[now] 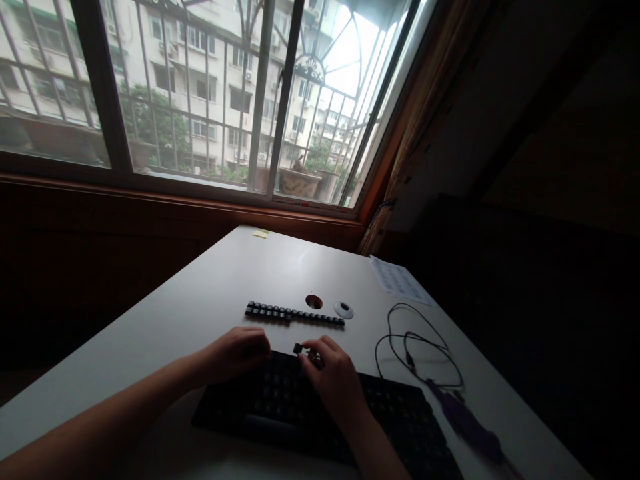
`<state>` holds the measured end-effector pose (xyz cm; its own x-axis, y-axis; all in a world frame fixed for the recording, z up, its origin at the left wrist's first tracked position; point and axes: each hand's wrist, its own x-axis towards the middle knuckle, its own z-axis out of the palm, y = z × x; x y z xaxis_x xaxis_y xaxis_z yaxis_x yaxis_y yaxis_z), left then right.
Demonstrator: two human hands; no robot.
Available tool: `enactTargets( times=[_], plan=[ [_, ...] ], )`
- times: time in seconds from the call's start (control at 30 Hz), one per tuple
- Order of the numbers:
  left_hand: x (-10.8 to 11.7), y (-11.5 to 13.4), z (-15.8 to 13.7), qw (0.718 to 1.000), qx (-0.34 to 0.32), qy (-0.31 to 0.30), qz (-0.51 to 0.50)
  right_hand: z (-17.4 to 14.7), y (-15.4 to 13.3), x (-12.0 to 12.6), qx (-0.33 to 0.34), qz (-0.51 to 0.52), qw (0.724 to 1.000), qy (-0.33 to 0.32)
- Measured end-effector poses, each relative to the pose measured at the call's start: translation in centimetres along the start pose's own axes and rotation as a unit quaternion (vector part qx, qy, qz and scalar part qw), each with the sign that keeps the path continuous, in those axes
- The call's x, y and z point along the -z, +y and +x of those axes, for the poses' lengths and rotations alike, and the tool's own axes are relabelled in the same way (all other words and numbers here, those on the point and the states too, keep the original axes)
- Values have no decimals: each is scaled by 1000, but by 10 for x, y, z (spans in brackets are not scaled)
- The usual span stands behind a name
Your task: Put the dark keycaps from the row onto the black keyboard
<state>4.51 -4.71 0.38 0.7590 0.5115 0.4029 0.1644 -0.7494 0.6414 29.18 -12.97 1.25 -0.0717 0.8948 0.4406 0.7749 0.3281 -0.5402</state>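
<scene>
A black keyboard (pixel 280 390) lies on the white desk in front of me, partly covered by my forearms. My right hand (pixel 333 367) is above its far edge, thumb and forefinger pinched at a small black keycap (pixel 298 348). Something thin shows among those fingers, too dark to name. Over the keyboard's far left part, my left hand (pixel 245 352) is closed with fingers curled; what it holds, if anything, is hidden. Just beyond the hands, loose black keycaps (pixel 270 311) stand lined up in rows on the desk.
Behind the keycaps are a round cable hole (pixel 314 302) and its ring-shaped cover (pixel 343 309). To the right lie a looped black cable (pixel 410 333), a purple object (pixel 465 420) and printed sheets (pixel 400 280). A yellow note (pixel 261 234) is near the far desk edge, below a window.
</scene>
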Motion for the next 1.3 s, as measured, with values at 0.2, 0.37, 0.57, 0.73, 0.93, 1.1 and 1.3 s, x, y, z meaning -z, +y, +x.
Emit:
enactTargets(
  times=[0.2, 0.37, 0.57, 0.73, 0.93, 1.1, 1.3],
  plan=[
    [3, 1, -1, 1000, -19, -4, -10, 4, 14, 8, -18, -26, 1000, -2],
    [8, 4, -3, 999, -20, 1, -25, 4, 22, 9, -29, -42, 999, 0],
    [16, 0, -4, 999, -14, 23, -31, 4, 22, 8, -38, -40, 998, -1],
    [17, -4, -4, 1000, -15, 16, -15, 5, 23, 10, -42, -37, 998, -11],
    [18, -5, -3, 1000, -18, 2, -3, 17, 21, 15, -51, -55, 996, -51],
    [17, -6, -3, 1000, -24, 6, -1, 33, 23, 14, -40, -84, 992, -83],
    [16, -5, -2, 999, -29, 15, -8, 53, 31, 1, -30, -85, 991, -96]
  ],
)
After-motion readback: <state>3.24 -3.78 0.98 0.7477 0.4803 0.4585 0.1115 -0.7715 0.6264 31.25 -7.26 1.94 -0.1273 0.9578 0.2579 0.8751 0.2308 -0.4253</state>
